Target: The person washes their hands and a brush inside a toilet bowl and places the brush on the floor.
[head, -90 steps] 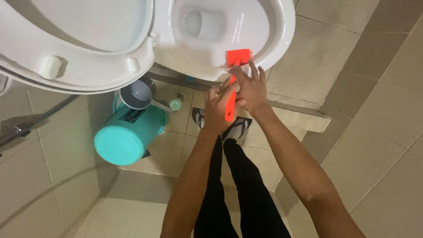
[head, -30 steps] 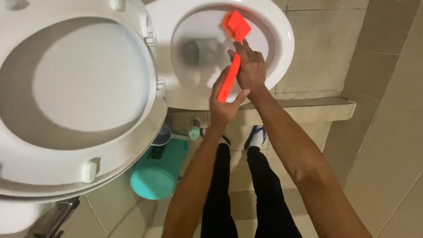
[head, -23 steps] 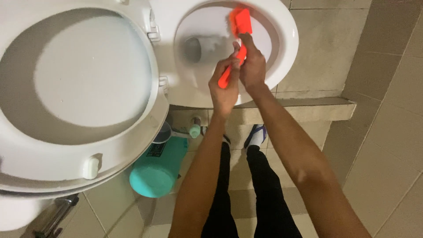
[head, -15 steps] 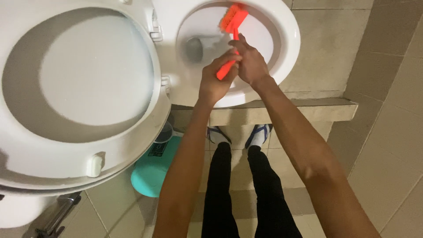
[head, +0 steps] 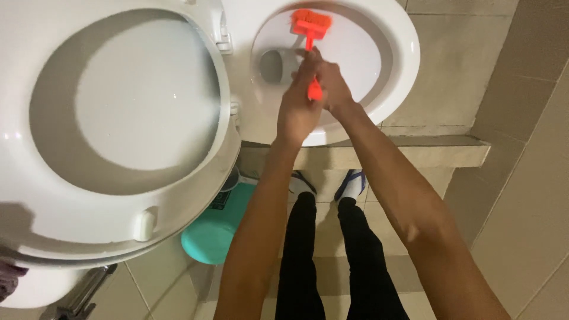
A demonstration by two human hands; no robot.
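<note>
An orange toilet brush (head: pixel 309 28) with a flat rectangular head reaches into the white toilet bowl (head: pixel 396 65), its bristles against the far inner wall. My left hand (head: pixel 298 106) and my right hand (head: pixel 332 89) are both wrapped around its orange handle, close together above the bowl's near rim. The drain opening (head: pixel 271 64) lies just left of the hands. The raised white seat and lid (head: pixel 124 118) fill the left of the view.
A turquoise bucket (head: pixel 214 232) stands on the tiled floor below the seat. A raised tiled step (head: pixel 438 153) runs under the bowl. My legs in black trousers (head: pixel 332 261) and my shoes (head: pixel 352 185) stand before it. Beige tiled floor spreads to the right.
Three seconds ago the brush head rested on the bowl's near rim. It has since moved into the bowl and across to the far wall, with both hands closing together on the handle.
</note>
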